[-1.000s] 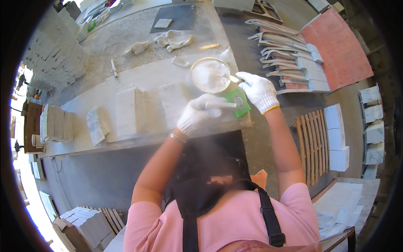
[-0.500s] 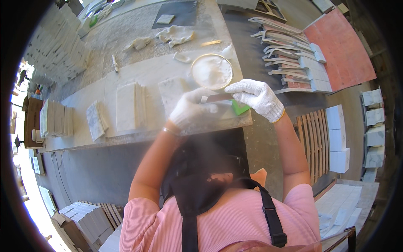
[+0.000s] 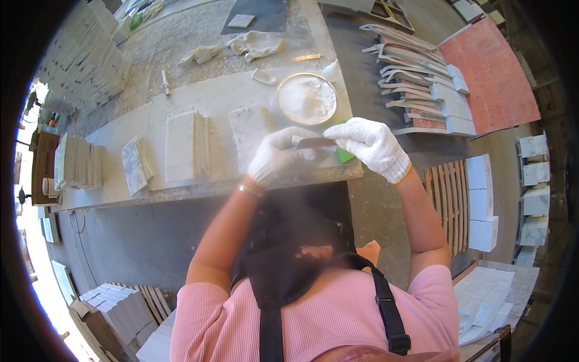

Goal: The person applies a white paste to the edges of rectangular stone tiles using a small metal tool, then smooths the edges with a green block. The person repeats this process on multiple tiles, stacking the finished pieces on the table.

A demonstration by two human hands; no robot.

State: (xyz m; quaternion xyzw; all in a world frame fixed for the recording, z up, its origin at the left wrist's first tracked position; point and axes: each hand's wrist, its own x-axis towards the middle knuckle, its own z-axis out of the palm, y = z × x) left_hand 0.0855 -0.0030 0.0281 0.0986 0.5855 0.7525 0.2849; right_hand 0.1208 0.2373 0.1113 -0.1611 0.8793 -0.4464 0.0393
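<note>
Both gloved hands, left and right, gripped a flat blade above the slab; paste remained in the bowl, so spreading appeared unfinished

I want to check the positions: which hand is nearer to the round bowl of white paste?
The right hand, though not by much. It is just below the bowl, toward its right side. The left hand is lower and more to the left.

Right hand left the bowl, meeting left hand.
</note>
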